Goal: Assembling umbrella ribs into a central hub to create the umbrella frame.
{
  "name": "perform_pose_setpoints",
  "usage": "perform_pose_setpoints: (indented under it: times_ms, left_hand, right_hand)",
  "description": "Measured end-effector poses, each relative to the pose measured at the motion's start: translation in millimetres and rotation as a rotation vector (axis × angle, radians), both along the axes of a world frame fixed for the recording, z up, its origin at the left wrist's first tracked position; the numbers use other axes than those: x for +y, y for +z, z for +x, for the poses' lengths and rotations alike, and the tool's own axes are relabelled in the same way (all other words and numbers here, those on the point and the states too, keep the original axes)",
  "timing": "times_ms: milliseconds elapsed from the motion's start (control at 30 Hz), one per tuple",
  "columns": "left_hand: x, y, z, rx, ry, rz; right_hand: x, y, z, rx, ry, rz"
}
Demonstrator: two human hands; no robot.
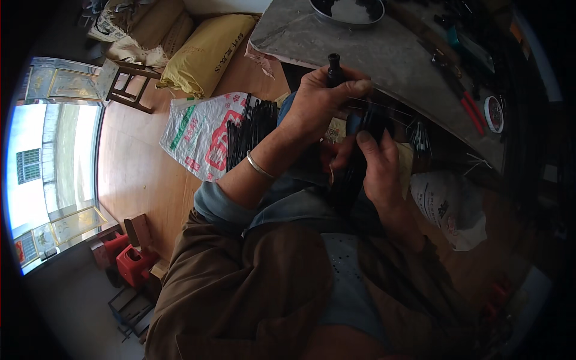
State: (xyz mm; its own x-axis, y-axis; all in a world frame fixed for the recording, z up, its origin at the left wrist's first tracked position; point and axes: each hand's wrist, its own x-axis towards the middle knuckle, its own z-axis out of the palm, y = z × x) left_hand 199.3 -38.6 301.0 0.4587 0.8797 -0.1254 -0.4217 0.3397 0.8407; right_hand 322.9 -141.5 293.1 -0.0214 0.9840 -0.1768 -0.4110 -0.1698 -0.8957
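Observation:
My left hand (318, 102), with a metal bangle on its wrist, is closed around a black rod-like piece. Its knobbed black end (334, 67) sticks up above the fist. Thin pale wires (393, 109) run out to the right just beside the thumb. Lower and to the right, my right hand (382, 171) has its thumb and fingers bent together over something dark; shadow hides what it is. Left of my knees, a bundle of slim black rods (255, 129) lies on a white woven sack (191, 135) with red and green print.
A grey worktable (312, 39) stands ahead, bearing a metal bowl (348, 19), a red-handled tool (473, 114) and a round tin (494, 114). Thin metal rods (420, 139) poke out near its front edge. A yellow sack (207, 54), wooden stool (129, 87) and white plastic bag (450, 210) lie around.

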Motion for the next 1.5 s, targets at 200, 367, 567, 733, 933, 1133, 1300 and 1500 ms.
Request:
perform_pose_setpoints:
  times_ms: [200, 367, 567, 733, 933, 1133, 1300, 1500]
  left_hand:
    - [1.4, -8.3, 1.9, -0.034, 0.018, -0.025]
    - [2.4, -5.9, 0.8, -0.030, 0.018, -0.065]
    - [3.0, -8.0, 1.6, -0.031, 0.011, -0.031]
    - [3.1, -6.0, 0.8, -0.013, 0.013, -0.026]
    - [0.7, -3.9, 1.3, -0.058, 0.007, -0.024]
    - [4.7, -0.8, -3.4, 0.006, -0.039, 0.029]
    - [-0.5, 7.2, 1.3, 0.018, 0.012, -0.112]
    - [-12.2, 7.5, -14.6, 0.323, -0.053, 0.109]
  right_hand:
    - [0.8, -2.9, 0.8, 0.042, 0.010, 0.011]
    - [0.6, 0.8, 0.1, 0.004, -0.005, 0.000]
    - [1.7, 0.0, -0.1, 0.011, -0.002, -0.019]
    - [2.0, -0.7, -0.1, 0.010, -0.006, -0.010]
    - [2.7, -4.1, 0.6, 0.007, 0.001, 0.015]
    - [2.7, 3.1, -2.8, -0.058, -0.022, 0.002]
    - [2.2, 2.4, 0.6, -0.037, -0.041, 0.023]
    - [1.3, -3.3, 5.3, 0.005, -0.111, 0.021]
